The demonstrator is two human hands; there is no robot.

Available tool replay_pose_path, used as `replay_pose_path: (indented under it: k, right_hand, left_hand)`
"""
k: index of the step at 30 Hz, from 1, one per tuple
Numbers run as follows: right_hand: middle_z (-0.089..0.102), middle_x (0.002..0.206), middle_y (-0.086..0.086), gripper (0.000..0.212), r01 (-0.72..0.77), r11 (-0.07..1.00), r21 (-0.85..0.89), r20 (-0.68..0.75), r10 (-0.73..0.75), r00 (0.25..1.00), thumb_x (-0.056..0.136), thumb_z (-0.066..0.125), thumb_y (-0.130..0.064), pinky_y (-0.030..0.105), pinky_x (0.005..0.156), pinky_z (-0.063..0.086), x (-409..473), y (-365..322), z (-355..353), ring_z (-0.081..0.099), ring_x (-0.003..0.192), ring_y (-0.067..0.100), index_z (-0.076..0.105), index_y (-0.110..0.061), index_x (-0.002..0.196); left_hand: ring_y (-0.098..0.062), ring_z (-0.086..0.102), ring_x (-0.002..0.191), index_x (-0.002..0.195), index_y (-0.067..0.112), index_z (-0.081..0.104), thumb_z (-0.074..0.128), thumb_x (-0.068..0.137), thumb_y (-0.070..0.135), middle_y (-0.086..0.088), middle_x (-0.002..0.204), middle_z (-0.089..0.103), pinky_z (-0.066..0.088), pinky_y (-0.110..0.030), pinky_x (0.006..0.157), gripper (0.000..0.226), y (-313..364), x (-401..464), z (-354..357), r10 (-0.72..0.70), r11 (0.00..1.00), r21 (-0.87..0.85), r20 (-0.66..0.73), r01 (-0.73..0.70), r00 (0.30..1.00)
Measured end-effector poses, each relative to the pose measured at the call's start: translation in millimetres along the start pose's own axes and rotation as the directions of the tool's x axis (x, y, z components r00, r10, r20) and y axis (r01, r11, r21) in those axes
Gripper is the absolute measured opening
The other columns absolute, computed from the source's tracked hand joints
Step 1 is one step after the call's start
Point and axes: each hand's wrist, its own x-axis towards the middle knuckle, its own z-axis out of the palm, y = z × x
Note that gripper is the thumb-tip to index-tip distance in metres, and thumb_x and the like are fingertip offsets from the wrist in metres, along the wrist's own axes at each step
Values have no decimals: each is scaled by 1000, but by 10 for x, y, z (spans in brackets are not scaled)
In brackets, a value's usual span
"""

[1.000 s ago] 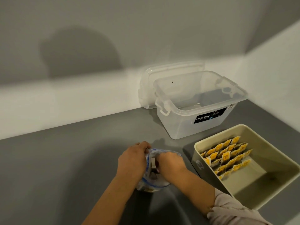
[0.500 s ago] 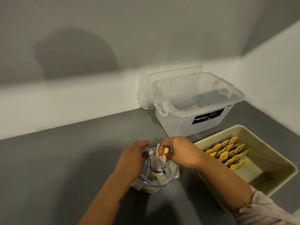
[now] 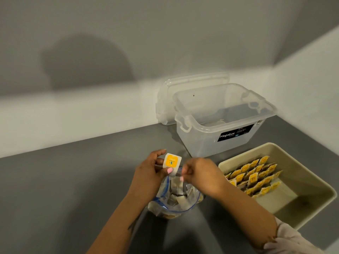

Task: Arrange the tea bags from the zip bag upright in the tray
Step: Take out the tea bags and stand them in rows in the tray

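Tea bag [image 3: 172, 163], half a second ago barely out of the zip bag [image 3: 176, 198], now sits above it, pinched by left hand [image 3: 149, 173]; right hand [image 3: 200, 175] pinches its edge. Tray [image 3: 311, 208], right of the zip bag, likely comes next.

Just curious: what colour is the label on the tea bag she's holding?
Yellow-orange on a white tea bag, seen from the head camera.

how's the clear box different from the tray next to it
The clear box is see-through plastic with a black label, while the tray is opaque beige and unlabelled. The clear box looks taller and holds no tea bags; the tray is shallower and holds upright rows of tea bags. Both are open-topped, rectangular and stand on the grey counter.
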Motion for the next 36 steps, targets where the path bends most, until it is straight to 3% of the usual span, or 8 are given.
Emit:
replay_pose_path:
  k: [3,5,9,16,20,25,30,36]
  right_hand:
    - [67,97,0,15,74,899,-432,123,-22,992,92,55,-21,30,79,52,22,-76,228,63,87,18,67,-23,101]
    - [64,109,6,21,104,831,-547,241,37,970,93,53,-15,33,84,48,80,-155,315,61,99,23,63,-14,111]
    - [57,125,10,33,114,794,-598,412,182,893,95,52,-18,36,94,45,192,-235,420,55,114,27,54,-7,126]
    - [56,125,13,31,107,814,-571,335,112,935,95,50,-11,35,95,44,125,-191,462,55,114,27,52,-3,125]
    - [57,124,10,32,39,859,-510,351,166,921,93,53,-12,36,97,44,163,-170,433,56,113,25,52,-8,125]
    - [61,115,4,42,-36,919,-393,285,159,945,86,62,-22,39,95,48,225,-111,341,59,104,26,49,-26,126]
    - [69,89,-1,14,-21,998,-54,137,29,990,85,61,-31,30,76,54,83,44,165,64,80,17,68,-24,95]
    - [68,91,-4,15,-77,924,374,142,24,990,87,62,-13,25,75,55,27,86,-192,66,83,11,62,-25,97]
  left_hand:
    - [4,50,86,131,23,45,67,84,22,9,108,59,37,5,67,53,-11,-8,20,-14,1000,-4,-15,14,1000]
    - [2,51,90,132,22,45,68,83,22,4,116,62,38,-2,76,54,-19,-17,39,-31,1000,-6,-13,31,999]
    - [-4,54,95,128,20,48,68,82,22,-2,121,62,41,-13,83,51,-49,-36,53,-48,999,-25,-10,47,999]
    - [-7,57,94,122,17,53,68,82,23,-3,118,64,44,-7,75,43,-91,-23,66,-80,996,-41,-24,79,997]
    - [-6,57,91,119,16,55,67,83,20,-3,115,65,44,-2,67,38,-105,4,74,-101,993,-62,-36,99,994]
    - [-6,56,93,120,17,55,64,86,24,-1,117,65,41,-6,75,36,-109,20,76,-111,994,-8,-44,111,993]
    - [-1,51,88,119,17,54,61,88,26,1,114,64,37,3,57,33,-107,33,64,-90,995,40,-68,93,994]
    - [-3,52,89,120,18,53,59,88,31,1,117,64,35,0,61,35,-76,25,60,-75,995,53,-71,79,995]
